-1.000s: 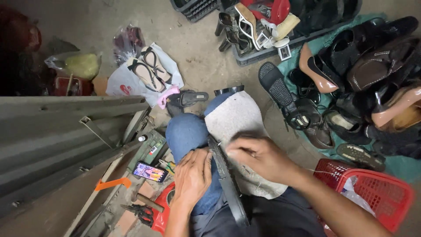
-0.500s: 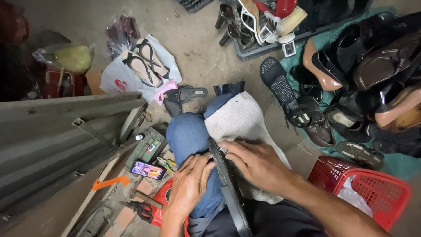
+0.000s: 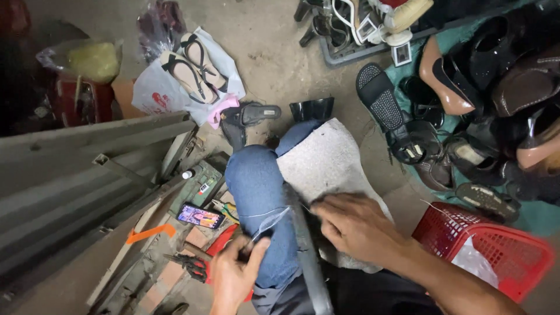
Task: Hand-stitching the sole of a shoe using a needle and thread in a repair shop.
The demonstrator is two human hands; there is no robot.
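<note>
Dark leather strap [image 3: 306, 256] lies pinned under the right hand [image 3: 356, 227], while the left hand [image 3: 236, 274] at eight o'clock pinches a thin awl [image 3: 255, 240], pale thread [image 3: 269, 220] taut.

Dark strap [image 3: 306, 256] lies lengthwise over the lap, on a grey cloth [image 3: 324, 160] draped across the knee. A pale thread [image 3: 269, 220] runs taut from the strap's left edge.

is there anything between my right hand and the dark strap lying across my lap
Nothing visible. The right hand rests right against the dark strap on the grey cloth over the lap. The left hand pulls a thread off to the strap's other side, clear of that hand.
</note>
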